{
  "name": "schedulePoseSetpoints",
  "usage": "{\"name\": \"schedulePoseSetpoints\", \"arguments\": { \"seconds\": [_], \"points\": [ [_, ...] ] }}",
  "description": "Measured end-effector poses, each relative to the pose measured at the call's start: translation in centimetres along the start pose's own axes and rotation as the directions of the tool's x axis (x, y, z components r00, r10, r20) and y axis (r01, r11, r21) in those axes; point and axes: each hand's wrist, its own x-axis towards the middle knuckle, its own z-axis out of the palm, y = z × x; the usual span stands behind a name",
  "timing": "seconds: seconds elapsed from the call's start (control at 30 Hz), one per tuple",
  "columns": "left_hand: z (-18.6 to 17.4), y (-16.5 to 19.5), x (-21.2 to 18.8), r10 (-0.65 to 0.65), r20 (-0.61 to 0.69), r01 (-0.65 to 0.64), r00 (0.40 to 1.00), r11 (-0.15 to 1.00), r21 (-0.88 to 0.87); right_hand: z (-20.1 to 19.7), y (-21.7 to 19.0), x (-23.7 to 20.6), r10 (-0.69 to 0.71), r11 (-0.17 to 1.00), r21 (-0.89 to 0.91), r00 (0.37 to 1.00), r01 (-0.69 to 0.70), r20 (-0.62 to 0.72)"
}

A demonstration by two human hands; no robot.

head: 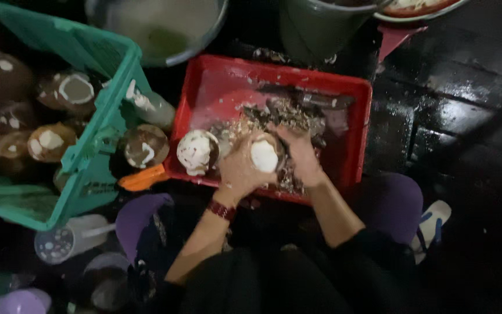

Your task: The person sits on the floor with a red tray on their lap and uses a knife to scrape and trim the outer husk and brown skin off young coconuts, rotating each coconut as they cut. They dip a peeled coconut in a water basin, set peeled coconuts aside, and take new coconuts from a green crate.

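Left hand (pixel 240 168) grip cups peeled coconut (pixel 264 156); right hand (pixel 302 154) grip presses it | blade hidden

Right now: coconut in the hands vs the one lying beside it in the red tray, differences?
The held coconut is gripped by the left hand and right hand; the loose coconut lies untouched in the red tray. The held one shows smooth white flesh; the loose one looks mottled with brown. Both are partly peeled.

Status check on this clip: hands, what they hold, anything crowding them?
Left hand and right hand both grip a partly peeled coconut over red tray. Second coconut beside left hand; shavings underneath.
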Motion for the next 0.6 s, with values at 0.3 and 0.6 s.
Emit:
{"name": "schedulePoseSetpoints", "arguments": {
  "seconds": [0.3,0.6],
  "points": [
    [-0.1,0.0,-0.2,-0.154,0.210,0.161,0.965,0.987,-0.013,-0.6,0.7,0.8,0.036,0.995,-0.091,0.999,-0.035,0.005],
    [-0.3,1.1,-0.9,0.001,0.047,-0.001,0.999,1.000,0.013,-1.2,1.9,0.7,-0.023,0.987,-0.163,0.997,0.011,-0.071]
  ]
}}
